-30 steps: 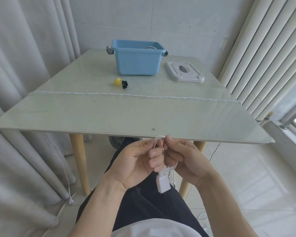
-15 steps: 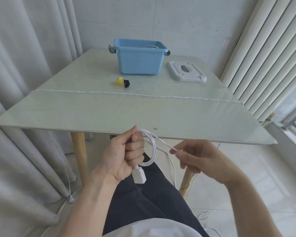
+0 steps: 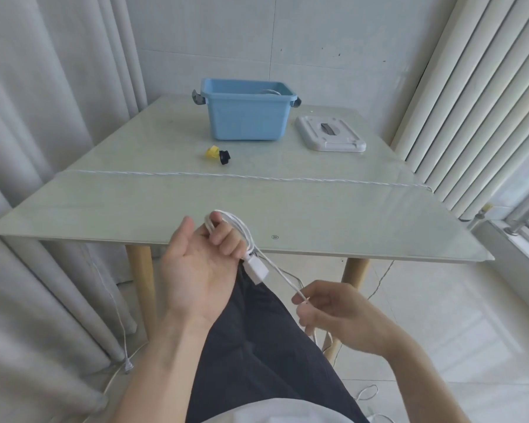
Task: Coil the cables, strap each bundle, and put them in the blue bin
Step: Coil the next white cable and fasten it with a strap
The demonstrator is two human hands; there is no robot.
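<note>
my right hand (image 3: 333, 312) has moved down and away from my left hand (image 3: 202, 257) since a moment ago, pulling the cable (image 3: 275, 267) out long. my left fingers are curled round the first loops with the plug (image 3: 257, 270) hanging below, and my right fingers pinch the cable lower down. i think i am near the start of this one: more cable lies on the floor, the straps (image 3: 217, 154) wait on the table (image 3: 348, 215), and the bin (image 3: 245, 117) seems to hold one bundle already.
</note>
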